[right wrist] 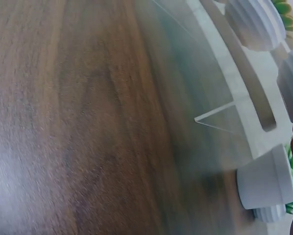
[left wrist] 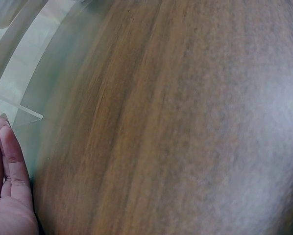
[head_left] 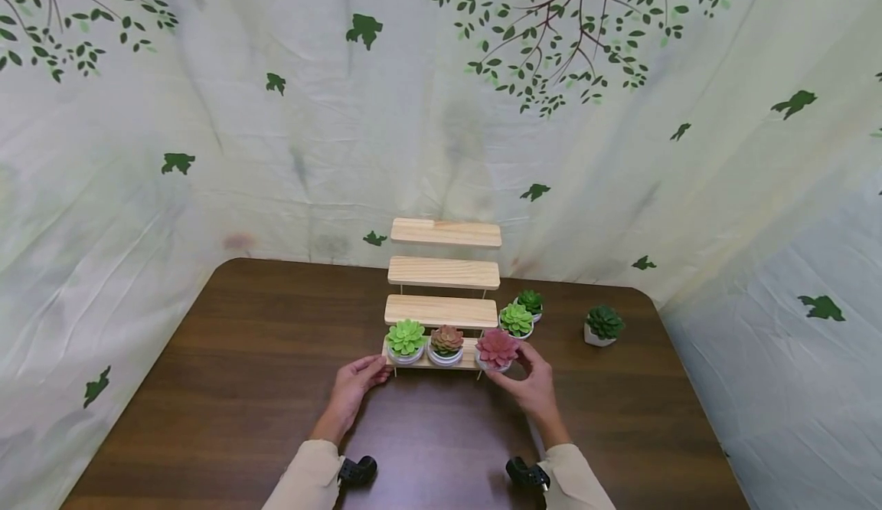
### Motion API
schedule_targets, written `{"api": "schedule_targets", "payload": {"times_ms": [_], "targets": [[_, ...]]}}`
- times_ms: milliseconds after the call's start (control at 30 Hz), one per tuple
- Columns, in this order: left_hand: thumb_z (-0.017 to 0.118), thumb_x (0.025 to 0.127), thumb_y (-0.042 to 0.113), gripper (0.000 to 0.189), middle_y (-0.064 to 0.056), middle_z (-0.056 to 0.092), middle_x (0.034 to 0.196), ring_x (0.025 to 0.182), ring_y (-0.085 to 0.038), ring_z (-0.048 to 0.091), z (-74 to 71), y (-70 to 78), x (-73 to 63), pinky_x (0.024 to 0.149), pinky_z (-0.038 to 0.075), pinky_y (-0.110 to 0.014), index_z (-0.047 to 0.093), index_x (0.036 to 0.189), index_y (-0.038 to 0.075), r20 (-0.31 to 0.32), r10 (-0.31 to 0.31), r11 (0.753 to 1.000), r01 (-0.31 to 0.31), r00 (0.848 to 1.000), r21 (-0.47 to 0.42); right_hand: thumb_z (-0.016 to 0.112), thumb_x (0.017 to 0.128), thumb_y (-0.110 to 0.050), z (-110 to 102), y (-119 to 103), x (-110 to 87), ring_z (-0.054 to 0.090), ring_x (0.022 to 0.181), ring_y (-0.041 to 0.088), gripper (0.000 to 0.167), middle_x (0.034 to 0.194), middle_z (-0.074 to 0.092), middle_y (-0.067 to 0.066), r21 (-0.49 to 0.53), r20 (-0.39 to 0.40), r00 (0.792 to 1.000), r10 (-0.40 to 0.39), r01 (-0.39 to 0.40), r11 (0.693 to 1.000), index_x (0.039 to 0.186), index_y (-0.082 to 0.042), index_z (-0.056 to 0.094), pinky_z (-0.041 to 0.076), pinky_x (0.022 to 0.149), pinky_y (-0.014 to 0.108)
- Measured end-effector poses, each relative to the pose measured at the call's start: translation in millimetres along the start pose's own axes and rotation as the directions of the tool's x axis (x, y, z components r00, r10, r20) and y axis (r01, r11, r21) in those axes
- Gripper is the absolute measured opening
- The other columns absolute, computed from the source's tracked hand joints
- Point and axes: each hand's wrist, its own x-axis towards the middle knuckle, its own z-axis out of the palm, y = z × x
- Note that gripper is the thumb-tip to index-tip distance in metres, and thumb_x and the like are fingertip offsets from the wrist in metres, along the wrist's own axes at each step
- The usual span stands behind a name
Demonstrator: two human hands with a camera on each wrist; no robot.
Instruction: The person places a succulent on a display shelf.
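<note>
My right hand (head_left: 534, 387) holds a pink potted succulent (head_left: 497, 348) between thumb and fingers at the right end of the lowest shelf. In the right wrist view its ribbed white pot (right wrist: 292, 88) is near the fingertips, apart from the shelf's end. My left hand (head_left: 354, 391) has its fingertips by the left end of that shelf; its fingers (left wrist: 14, 161) look straight in the left wrist view. The wooden tiered stand (head_left: 441, 311) carries a light green succulent (head_left: 406, 339) and a brownish succulent (head_left: 446, 343) on the lowest tier.
Right of the stand are another light green succulent (head_left: 516, 319) and a dark green one (head_left: 530, 302) behind it. A dark green succulent in a white pot (head_left: 602, 326) stands farther right on the brown table (head_left: 289, 326). A leaf-printed curtain (head_left: 310, 150) hangs behind.
</note>
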Motion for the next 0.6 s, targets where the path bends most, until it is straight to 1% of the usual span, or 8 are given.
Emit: {"api": "schedule_targets", "payload": {"times_ms": [67,133,200,333,467,533,600], "targets": [[0.063,0.093,0.007,0.023,-0.005,0.071,0.084,0.078,-0.011,0.066,-0.1,-0.5,0.3,0.074,0.056,-0.024,0.062,0.105,-0.012,0.0,0.007,1.0,-0.007,1.0,0.003,0.084,0.068,0.004,3,-1,0.0,0.057,0.109,0.011,0.056,0.12,0.062,0.02,-0.022,0.01,1.0,0.007,-0.007,1.0,0.119,0.006,0.061,0.044,0.097,0.022],[0.064,0.093,0.007,0.023,-0.005,0.071,0.084,0.078,-0.012,0.067,-0.5,-1.1,0.5,0.074,0.056,-0.024,0.062,0.105,-0.012,0.001,0.013,1.0,-0.013,1.0,0.008,0.084,0.068,0.004,5,0,0.2,0.057,0.11,0.015,0.057,0.12,0.062,0.019,-0.028,0.016,1.0,-0.001,0.001,1.0,0.12,0.006,0.061,0.044,0.098,0.023],[0.063,0.093,0.008,0.024,-0.005,0.071,0.085,0.079,-0.012,0.067,-0.9,-1.9,0.7,0.074,0.056,-0.024,0.062,0.106,-0.012,-0.002,0.013,1.0,-0.013,1.0,0.013,0.084,0.068,0.004,7,2,0.7,0.058,0.11,0.017,0.058,0.12,0.063,0.019,-0.032,0.019,1.0,-0.02,0.021,0.999,0.121,0.006,0.061,0.044,0.098,0.023],[0.063,0.093,0.008,0.025,-0.005,0.071,0.085,0.079,-0.012,0.066,-1.2,-2.1,0.8,0.074,0.056,-0.024,0.062,0.107,-0.013,-0.003,0.012,1.0,-0.012,1.0,0.018,0.084,0.068,0.004,11,4,2.0,0.059,0.107,0.014,0.057,0.119,0.064,0.02,-0.03,0.03,0.998,-0.061,0.062,0.998,0.12,0.006,0.061,0.045,0.097,0.022],[0.063,0.093,0.007,0.027,-0.005,0.071,0.085,0.078,-0.012,0.067,-0.4,-1.1,1.1,0.075,0.056,-0.024,0.06,0.109,-0.015,-0.003,0.008,1.0,-0.008,1.0,0.008,0.084,0.068,0.004,12,6,3.6,0.059,0.105,0.011,0.057,0.119,0.064,0.02,-0.027,0.039,0.997,-0.067,0.068,0.997,0.121,0.006,0.061,0.046,0.095,0.023],[0.063,0.093,0.006,0.027,-0.005,0.071,0.084,0.078,-0.011,0.067,-0.3,-0.6,0.9,0.075,0.056,-0.024,0.06,0.11,-0.015,-0.003,0.004,1.0,-0.004,1.0,0.005,0.083,0.069,0.004,12,6,4.4,0.059,0.105,0.011,0.057,0.119,0.064,0.02,-0.024,0.046,0.997,-0.061,0.063,0.998,0.121,0.007,0.06,0.046,0.096,0.025],[0.063,0.093,0.005,0.027,-0.005,0.071,0.084,0.078,-0.011,0.067,0.0,-0.1,0.6,0.075,0.056,-0.024,0.06,0.11,-0.015,-0.008,-0.006,1.0,0.006,1.0,-0.003,0.083,0.069,0.004,12,6,5.2,0.059,0.106,0.013,0.057,0.119,0.063,0.021,-0.022,0.055,0.997,-0.05,0.051,0.998,0.121,0.007,0.06,0.047,0.097,0.031]]}}
